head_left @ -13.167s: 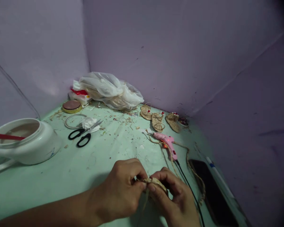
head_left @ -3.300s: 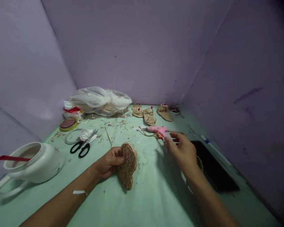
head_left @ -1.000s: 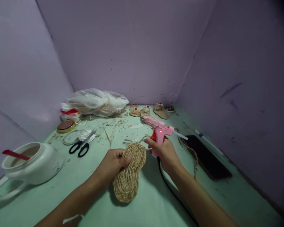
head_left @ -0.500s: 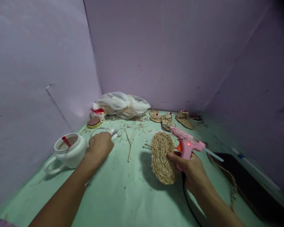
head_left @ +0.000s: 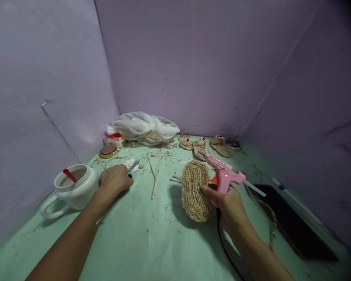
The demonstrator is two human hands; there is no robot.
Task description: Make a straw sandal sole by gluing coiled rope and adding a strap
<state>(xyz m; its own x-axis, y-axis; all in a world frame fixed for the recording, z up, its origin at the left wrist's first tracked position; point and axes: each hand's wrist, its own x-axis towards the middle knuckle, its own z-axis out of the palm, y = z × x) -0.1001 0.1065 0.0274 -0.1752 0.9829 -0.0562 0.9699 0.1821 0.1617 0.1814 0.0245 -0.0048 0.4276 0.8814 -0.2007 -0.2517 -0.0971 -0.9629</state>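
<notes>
My left hand (head_left: 116, 181) is closed low over the table beside the mug, around a pair of scissors (head_left: 134, 166). Its blades point away and to the right, and a bit of black handle shows at my fingers. In my right hand (head_left: 232, 207) are two things: a pink glue gun (head_left: 224, 175) and a woven straw sole (head_left: 196, 192). My thumb presses on the sole's right edge. The glue gun's red light is on, its nozzle points up and left, and a clear glue stick (head_left: 256, 188) sticks out of its back. A short loose end pokes from the sole's left side.
A white mug (head_left: 84, 190) with a red stick stands at left. Behind are a plastic bag (head_left: 146, 128), a round tin (head_left: 108, 151), several small straw slippers (head_left: 220, 147) and fibre scraps. A split straw strip (head_left: 154, 177) lies mid-table. At right lie a dark flat object (head_left: 295, 226) and braided cord (head_left: 273, 224).
The view has shifted, so most things sit further left. More of the scissors' black handle shows at my left hand. My right hand keeps hold of the glue gun and sole.
</notes>
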